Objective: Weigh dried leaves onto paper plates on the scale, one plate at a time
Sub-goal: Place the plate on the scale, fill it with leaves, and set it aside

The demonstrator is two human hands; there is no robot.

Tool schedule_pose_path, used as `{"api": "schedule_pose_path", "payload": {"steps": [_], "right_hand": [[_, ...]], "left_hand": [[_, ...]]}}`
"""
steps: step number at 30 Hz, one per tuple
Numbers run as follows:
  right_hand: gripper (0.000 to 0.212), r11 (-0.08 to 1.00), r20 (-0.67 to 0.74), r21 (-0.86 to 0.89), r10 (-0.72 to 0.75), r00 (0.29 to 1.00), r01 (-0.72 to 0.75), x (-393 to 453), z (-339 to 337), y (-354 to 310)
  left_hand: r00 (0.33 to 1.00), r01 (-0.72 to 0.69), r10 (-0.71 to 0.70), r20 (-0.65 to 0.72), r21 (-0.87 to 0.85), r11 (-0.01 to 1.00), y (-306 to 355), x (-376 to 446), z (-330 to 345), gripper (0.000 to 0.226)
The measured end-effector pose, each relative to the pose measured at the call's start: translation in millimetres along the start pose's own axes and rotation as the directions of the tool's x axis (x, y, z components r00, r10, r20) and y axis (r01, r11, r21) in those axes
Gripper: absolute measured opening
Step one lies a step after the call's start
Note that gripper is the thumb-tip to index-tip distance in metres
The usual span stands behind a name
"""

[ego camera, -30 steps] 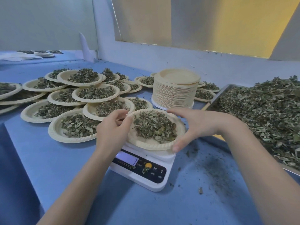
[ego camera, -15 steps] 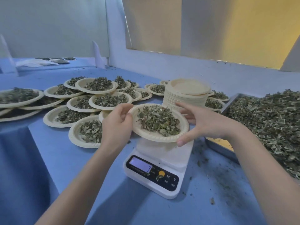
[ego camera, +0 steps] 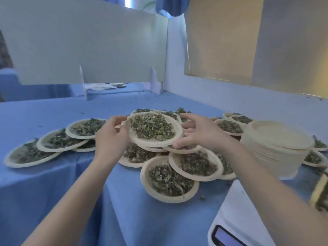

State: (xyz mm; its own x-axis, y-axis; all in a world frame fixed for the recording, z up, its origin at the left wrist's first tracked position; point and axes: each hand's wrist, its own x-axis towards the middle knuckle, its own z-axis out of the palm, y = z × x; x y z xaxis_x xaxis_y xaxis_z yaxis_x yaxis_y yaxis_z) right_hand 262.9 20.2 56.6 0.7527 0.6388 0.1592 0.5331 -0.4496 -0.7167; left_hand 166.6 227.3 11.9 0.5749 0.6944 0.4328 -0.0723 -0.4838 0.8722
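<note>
- One paper plate of dried leaves is held above the filled plates on the blue counter — clear of the scale.
- Its left rim is pinched by the left hand.
- Its right rim is clasped by the right hand — thumb below, fingers behind.
- A stack of empty plates is seen at the right.

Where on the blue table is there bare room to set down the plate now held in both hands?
Both hands, left hand and right hand, hold the filled plate over overlapping full plates: crowded. Bare cloth lies behind the left plates, toward the divider, and in front beside the scale. The plate stack blocks the right.
</note>
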Motion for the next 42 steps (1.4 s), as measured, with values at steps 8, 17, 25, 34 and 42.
{"api": "schedule_pose_path", "payload": {"steps": [8,17,25,34,42], "right_hand": [[0.068,0.997,-0.150,0.077,-0.001,0.989,0.012,122.0,89.5,-24.2],[0.041,0.995,-0.191,0.084,0.076,0.979,-0.061,197.8,154.9,-19.7],[0.039,0.991,-0.190,-0.048,0.111,0.975,-0.122,206.7,169.2,-16.6],[0.042,0.996,-0.192,-0.076,0.040,0.981,-0.055,174.6,149.9,-35.2],[0.033,0.979,-0.319,-0.203,-0.040,0.947,-0.027,101.0,66.2,-38.5]], "left_hand": [[0.994,0.081,-0.066,-0.087,0.193,0.978,-65.3,108.3,-34.3,0.029],[0.993,0.077,-0.107,0.055,0.395,0.915,-134.5,183.1,-35.3,0.039],[0.972,0.057,-0.192,0.133,0.661,0.748,-148.2,191.0,-31.3,0.048],[0.995,-0.083,0.052,0.081,0.449,0.890,-90.4,152.6,-22.0,0.034],[0.936,-0.265,0.167,0.311,0.306,0.914,-1.3,77.5,39.9,0.028]]}}
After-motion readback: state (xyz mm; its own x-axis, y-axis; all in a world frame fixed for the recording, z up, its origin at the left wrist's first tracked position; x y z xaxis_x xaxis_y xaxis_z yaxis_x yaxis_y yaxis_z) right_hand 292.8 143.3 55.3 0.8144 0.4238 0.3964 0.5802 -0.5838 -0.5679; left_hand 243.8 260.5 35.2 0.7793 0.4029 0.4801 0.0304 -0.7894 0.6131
